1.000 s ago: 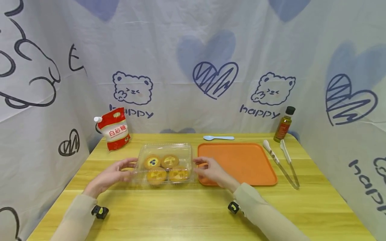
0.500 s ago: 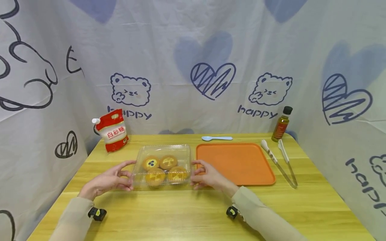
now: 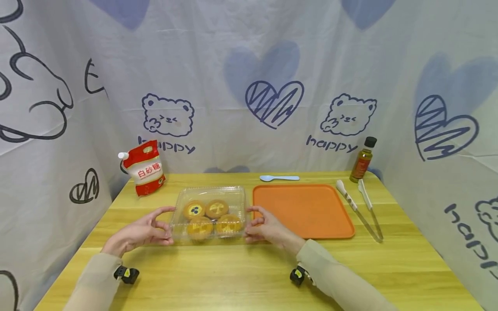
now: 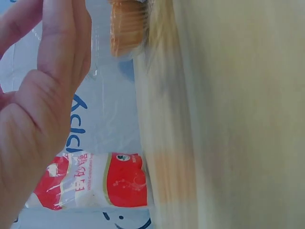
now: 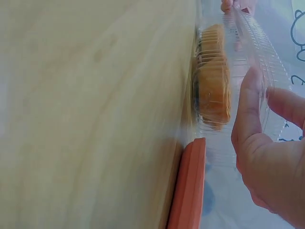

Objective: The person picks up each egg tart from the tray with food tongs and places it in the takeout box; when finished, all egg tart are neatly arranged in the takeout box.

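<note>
A clear plastic clamshell box (image 3: 210, 194) with its lid down sits on the wooden table. Several round yellow tarts (image 3: 200, 228) lie inside it; one carries dark blue dots. At the box's left side my left hand (image 3: 138, 235) grips its edge between thumb and fingers. My right hand (image 3: 274, 231) holds the opposite side, and in the right wrist view its thumb and a finger (image 5: 250, 107) pinch the rim. The left wrist view shows the back part of the left hand (image 4: 47, 95), with its fingertips cut off by the frame.
An orange tray (image 3: 303, 211) lies right of the box, partly behind the right hand. Tongs (image 3: 365, 216) and a bottle with a black cap (image 3: 362, 164) are farther right. A pale blue spoon (image 3: 280, 178) lies behind the tray. A red and white sugar bag (image 3: 148, 168) stands back left.
Both hands have come down and closed in on the box's sides, thumbs settling on its near corners. The head view has shifted slightly. In the last half second almost nothing moves.
</note>
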Demonstrator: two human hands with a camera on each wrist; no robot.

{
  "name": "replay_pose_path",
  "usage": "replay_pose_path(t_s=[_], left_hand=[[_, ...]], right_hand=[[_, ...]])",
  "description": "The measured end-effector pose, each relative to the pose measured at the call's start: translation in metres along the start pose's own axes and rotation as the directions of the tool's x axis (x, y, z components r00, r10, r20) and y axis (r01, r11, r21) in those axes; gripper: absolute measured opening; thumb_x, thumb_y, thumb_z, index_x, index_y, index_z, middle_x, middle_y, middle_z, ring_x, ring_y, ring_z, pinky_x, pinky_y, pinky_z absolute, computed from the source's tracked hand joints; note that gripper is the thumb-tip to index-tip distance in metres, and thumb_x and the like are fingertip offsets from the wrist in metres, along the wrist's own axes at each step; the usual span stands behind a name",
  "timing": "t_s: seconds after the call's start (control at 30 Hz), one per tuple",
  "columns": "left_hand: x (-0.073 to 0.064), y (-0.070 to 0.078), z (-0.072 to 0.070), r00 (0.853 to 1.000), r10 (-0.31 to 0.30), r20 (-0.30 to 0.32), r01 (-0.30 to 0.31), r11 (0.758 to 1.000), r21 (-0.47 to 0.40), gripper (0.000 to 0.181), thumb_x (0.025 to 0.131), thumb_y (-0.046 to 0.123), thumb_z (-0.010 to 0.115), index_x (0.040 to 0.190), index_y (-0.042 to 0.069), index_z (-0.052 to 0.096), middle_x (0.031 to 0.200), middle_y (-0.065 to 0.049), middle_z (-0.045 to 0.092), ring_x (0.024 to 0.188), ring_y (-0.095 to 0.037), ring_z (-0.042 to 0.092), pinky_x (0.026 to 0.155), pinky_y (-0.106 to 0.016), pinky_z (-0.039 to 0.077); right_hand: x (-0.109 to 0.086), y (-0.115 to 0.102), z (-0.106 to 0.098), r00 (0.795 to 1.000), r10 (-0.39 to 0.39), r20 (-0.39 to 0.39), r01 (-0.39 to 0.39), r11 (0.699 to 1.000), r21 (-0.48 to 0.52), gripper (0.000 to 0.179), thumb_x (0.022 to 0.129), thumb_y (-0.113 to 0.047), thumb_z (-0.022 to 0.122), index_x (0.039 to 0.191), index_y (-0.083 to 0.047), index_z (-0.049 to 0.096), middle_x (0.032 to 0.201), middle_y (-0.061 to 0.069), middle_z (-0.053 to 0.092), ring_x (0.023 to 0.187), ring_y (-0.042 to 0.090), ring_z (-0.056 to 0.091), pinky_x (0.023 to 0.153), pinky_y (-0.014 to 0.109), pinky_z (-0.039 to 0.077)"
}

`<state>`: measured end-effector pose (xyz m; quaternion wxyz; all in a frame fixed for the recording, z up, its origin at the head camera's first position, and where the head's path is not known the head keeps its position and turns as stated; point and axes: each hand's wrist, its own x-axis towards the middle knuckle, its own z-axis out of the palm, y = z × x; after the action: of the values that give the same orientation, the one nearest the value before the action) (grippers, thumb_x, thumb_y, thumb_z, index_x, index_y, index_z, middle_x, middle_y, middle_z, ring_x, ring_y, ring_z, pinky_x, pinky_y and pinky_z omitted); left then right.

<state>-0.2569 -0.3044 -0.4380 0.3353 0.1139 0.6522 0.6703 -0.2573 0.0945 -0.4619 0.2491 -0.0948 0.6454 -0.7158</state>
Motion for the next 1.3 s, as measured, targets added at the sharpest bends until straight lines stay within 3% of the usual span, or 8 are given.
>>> replay_pose_path(t_s=[0.2,0.37,0.57,0.87,1.07,1.2,1.3], left_hand=[[-0.0025,0.0017,0.0002,1.0,-0.022,-0.007,0.022,1.0,-0.014,0.087,0.093,-0.006,0.057,0.154,0.012,-0.002,0.098,-0.019,0.07,0.092,-0.031,0.071,0.087,-0.04,0.058],[-0.003,0.0009,0.001,0.996,-0.061,-0.067,0.06,0.998,-0.013,0.08,0.092,-0.005,0.059,0.146,0.003,0.0,0.099,-0.02,0.071,0.091,-0.03,0.072,0.085,-0.037,0.059],[-0.004,-0.0011,-0.0003,0.994,-0.076,-0.078,0.075,0.997,-0.008,0.057,0.092,-0.004,0.06,0.133,-0.01,0.021,0.098,-0.018,0.072,0.091,-0.027,0.072,0.085,-0.034,0.059],[-0.0033,-0.0002,0.0,0.997,-0.069,-0.039,0.07,0.998,0.002,0.04,0.091,-0.005,0.06,0.12,-0.002,0.033,0.098,-0.021,0.072,0.088,-0.025,0.072,0.082,-0.032,0.06],[-0.0047,0.0,0.0011,0.997,-0.066,-0.031,0.066,0.998,0.005,0.04,0.09,-0.006,0.06,0.12,-0.001,0.033,0.099,-0.024,0.071,0.088,-0.026,0.072,0.082,-0.032,0.06],[-0.005,0.0004,0.0013,0.997,-0.063,-0.033,0.063,0.998,0.011,0.041,0.09,-0.006,0.06,0.12,-0.002,0.032,0.1,-0.025,0.071,0.088,-0.026,0.072,0.083,-0.033,0.06],[-0.0052,0.0007,0.001,0.997,-0.065,-0.035,0.066,0.998,0.014,0.042,0.09,-0.005,0.061,0.121,-0.002,0.032,0.101,-0.025,0.071,0.088,-0.026,0.072,0.083,-0.033,0.06]], right_hand=[[-0.0012,-0.0033,0.0013,0.999,0.038,0.028,-0.037,0.998,-0.042,0.068,0.092,0.003,0.061,0.148,-0.013,0.027,0.095,0.023,0.068,0.077,0.025,0.072,0.081,0.045,0.06],[-0.0025,-0.0032,0.0023,0.996,0.086,0.017,-0.086,0.996,-0.013,0.069,0.093,0.0,0.062,0.147,-0.003,0.018,0.108,0.033,0.065,0.074,0.022,0.072,0.077,0.038,0.061],[-0.0036,-0.0019,0.0013,0.993,0.111,0.046,-0.11,0.994,-0.022,0.044,0.096,-0.003,0.059,0.133,0.007,0.039,0.102,0.025,0.07,0.076,0.019,0.073,0.075,0.034,0.061],[-0.0032,-0.002,0.0034,0.993,0.117,0.023,-0.116,0.993,-0.017,0.041,0.095,0.0,0.059,0.131,0.006,0.041,0.086,0.013,0.071,0.072,0.018,0.072,0.071,0.03,0.061],[-0.0025,0.0009,0.0046,0.993,0.117,0.024,-0.118,0.993,0.024,0.031,0.093,0.002,0.059,0.121,0.005,0.044,0.098,0.023,0.071,0.081,0.023,0.073,0.078,0.036,0.061],[-0.0021,0.0012,0.0051,0.994,0.113,0.013,-0.113,0.992,0.049,0.03,0.092,0.005,0.058,0.119,0.006,0.045,0.104,0.031,0.068,0.079,0.022,0.073,0.077,0.033,0.061],[-0.0015,0.0008,0.0054,0.993,0.116,0.005,-0.116,0.992,0.052,0.031,0.092,0.006,0.058,0.12,0.007,0.045,0.102,0.03,0.069,0.078,0.022,0.073,0.075,0.031,0.061]])
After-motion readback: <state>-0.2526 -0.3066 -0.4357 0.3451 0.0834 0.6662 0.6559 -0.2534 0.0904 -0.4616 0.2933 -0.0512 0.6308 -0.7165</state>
